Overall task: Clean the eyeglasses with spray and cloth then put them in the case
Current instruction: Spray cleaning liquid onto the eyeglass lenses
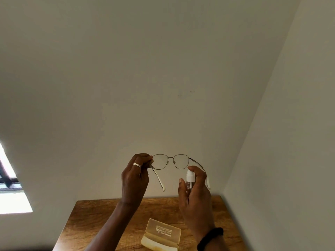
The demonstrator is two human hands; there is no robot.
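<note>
Head camera view: my left hand (135, 176) pinches one corner of the thin, metal-framed eyeglasses (170, 157), held up before a pale wall. My right hand (196, 198) is wrapped round a small clear spray bottle with a white pump (190, 174), just beside the glasses. Below lies an open translucent yellowish plastic case (163, 233) on the brown wooden table (90, 220).

Nothing readable: case (164, 231) lid is showing a white logo and small print lines, upside down to the camera, all too blurred.
</note>
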